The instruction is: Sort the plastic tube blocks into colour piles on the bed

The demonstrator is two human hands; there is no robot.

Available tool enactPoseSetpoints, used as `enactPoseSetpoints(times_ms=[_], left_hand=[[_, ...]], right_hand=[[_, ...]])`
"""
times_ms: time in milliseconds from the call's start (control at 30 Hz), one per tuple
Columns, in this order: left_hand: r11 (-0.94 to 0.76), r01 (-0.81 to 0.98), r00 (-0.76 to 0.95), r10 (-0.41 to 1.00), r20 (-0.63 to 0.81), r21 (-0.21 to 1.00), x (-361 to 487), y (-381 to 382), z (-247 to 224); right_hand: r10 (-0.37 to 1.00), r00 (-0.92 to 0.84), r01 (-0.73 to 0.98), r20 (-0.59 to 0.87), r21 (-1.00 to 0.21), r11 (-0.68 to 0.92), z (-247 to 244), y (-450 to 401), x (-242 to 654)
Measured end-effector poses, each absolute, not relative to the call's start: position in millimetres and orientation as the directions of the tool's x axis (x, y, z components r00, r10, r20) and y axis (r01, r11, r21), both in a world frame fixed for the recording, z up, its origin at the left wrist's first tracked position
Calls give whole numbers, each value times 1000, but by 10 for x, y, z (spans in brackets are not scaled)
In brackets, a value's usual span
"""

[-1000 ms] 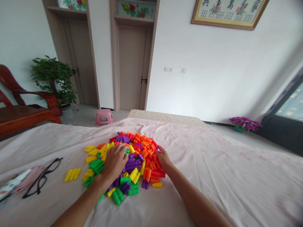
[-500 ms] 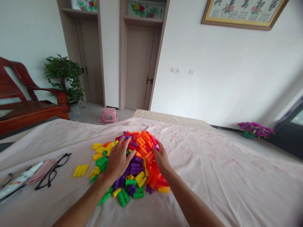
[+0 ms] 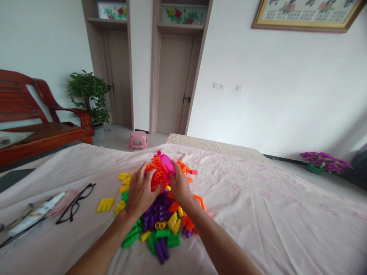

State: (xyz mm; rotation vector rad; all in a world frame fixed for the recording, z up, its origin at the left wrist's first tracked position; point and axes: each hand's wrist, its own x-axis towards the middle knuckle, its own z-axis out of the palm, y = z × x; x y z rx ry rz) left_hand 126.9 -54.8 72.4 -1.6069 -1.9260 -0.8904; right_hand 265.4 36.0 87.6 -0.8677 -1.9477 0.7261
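Note:
A heap of plastic toy blocks, each like short joined tubes, lies on the cloth; purple blocks, green blocks and yellow blocks show at its near side. My left hand curls around the left of a clump of orange blocks, thumb and fingers closed in on them. At the clump's right, my right hand grips the edge of a smooth, round pink piece, tilted up among the blocks. Its lower part is hidden. A few orange blocks lie beyond my right hand.
A floral cloth covers the surface. To the left lie yellow blocks, black glasses, a pink cloth and a white tube. Beyond stand a pink stool and a wooden bench.
Both hands have drawn closer together at the far part of the heap. The pink round piece has tilted up into sight, and orange blocks have spilled to the right. The view has shifted slightly left.

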Motion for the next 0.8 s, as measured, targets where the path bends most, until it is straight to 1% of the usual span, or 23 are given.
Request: enactPoseSetpoints(times_ms=[100, 233, 300, 367, 467, 533, 600, 667, 700, 733, 800], left_hand=[[215, 963, -269, 746, 609, 162, 1113, -567, 724], [371, 919, -394, 838, 377, 136, 865, -603, 702], [391, 910, -415, 862, 291, 138, 722, -635, 693], [383, 908, -416, 873, 253, 171, 578, -685, 691], [335, 914, -391, 878, 276, 228, 392, -792, 689], [270, 934, -342, 868, 360, 235, 324, -877, 676], [184, 958, -270, 832, 485, 218, 347, -970, 656], [82, 980, -173, 791, 587, 179, 492, -1076, 636], [15, 989, -102, 783, 613, 146, 611, -1136, 628], [-60, 993, -20, 782, 623, 106, 758, -1198, 623], [-220, 975, 166, 787, 594, 18, 1096, -1318, 609]], right_hand=[[852, -298, 271, 430, -818, 507, 880, 490, 2818], [945, -223, 99, 241, -958, 268, 857, 641, 3300], [971, -184, 29, 150, -987, 158, 817, 678, 3630], [986, -142, 27, 91, -995, 96, 752, 679, 3985], [995, -98, 69, 20, -997, 27, 627, 600, 4483], [998, -64, 65, -31, -998, -27, 551, 491, 4745], [994, -41, 36, -98, -995, -97, 496, 349, 4920], [985, -45, -2, -167, -986, -167, 465, 196, 4997], [980, -55, -18, -193, -981, -194, 458, 121, 5000], [975, -66, -27, -212, -976, -214, 454, 50, 4980], [969, -86, -21, -233, -972, -236, 453, -78, 4881]])
